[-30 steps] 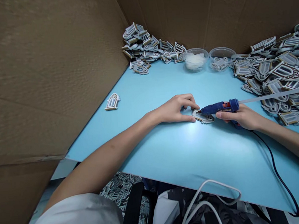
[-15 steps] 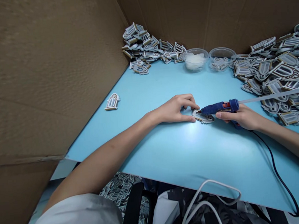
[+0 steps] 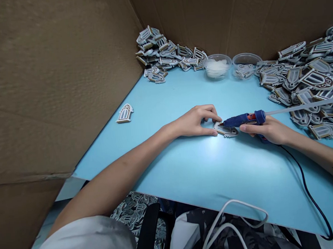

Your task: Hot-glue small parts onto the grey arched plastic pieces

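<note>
My left hand rests on the blue table, its thumb and fingers closed on the left end of a small window-shaped piece with a white arched frame. My right hand is wrapped round a blue hot glue gun. The gun's nozzle points left and sits at the piece, close to my left fingertips. A long pale glue stick sticks out of the gun's back. Whether glue is coming out is too small to tell.
One arched piece lies apart at the left. Piles of such pieces stand at the back and right. Two clear tubs stand between them. A black cord runs to the front edge. Cardboard walls enclose the table.
</note>
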`<move>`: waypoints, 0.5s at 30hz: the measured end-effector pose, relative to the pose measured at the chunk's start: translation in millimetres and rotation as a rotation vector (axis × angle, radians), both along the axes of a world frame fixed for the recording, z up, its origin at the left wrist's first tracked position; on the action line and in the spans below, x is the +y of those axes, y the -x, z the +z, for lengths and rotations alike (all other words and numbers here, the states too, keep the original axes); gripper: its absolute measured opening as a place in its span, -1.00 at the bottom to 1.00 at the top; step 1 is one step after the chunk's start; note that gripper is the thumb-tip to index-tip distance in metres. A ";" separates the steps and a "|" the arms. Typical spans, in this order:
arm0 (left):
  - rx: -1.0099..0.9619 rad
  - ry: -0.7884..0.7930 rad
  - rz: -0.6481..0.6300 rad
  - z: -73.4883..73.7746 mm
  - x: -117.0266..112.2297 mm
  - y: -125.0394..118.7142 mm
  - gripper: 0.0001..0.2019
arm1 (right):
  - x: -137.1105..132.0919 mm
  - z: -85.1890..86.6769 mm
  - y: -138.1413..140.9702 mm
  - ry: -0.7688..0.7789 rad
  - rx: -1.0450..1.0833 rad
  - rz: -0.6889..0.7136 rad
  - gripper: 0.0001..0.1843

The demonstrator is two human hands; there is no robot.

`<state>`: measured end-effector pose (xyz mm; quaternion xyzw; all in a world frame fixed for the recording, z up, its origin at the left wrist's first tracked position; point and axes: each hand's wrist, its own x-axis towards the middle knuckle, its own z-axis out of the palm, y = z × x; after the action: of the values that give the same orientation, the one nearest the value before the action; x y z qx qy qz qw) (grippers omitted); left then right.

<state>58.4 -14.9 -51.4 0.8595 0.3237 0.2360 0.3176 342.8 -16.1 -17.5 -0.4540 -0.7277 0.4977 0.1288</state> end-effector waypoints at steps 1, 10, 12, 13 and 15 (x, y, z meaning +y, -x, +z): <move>-0.003 -0.002 -0.001 -0.2 0.1 0.0 -0.62 | 0.3 -0.9 -1.0 0.003 0.001 0.007 -0.52; -0.025 0.012 -0.002 -3.0 0.8 0.7 -0.58 | 11.5 -23.2 -15.6 0.027 0.430 -0.065 -0.49; -0.016 0.017 0.004 -2.8 0.9 0.9 -0.57 | 12.8 -25.2 -13.8 -0.014 0.508 -0.182 -0.47; -0.010 0.019 0.006 -2.7 1.1 1.0 -0.58 | 12.7 -25.8 -12.6 -0.038 0.527 -0.231 -0.48; -0.004 0.016 0.003 -2.6 1.2 1.1 -0.59 | 10.9 -26.8 -10.7 -0.104 0.516 -0.301 -0.49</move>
<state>57.3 -13.7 -53.9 0.8560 0.3263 0.2356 0.3245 353.6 -5.2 -44.3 -0.4082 -0.6201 0.5338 0.4048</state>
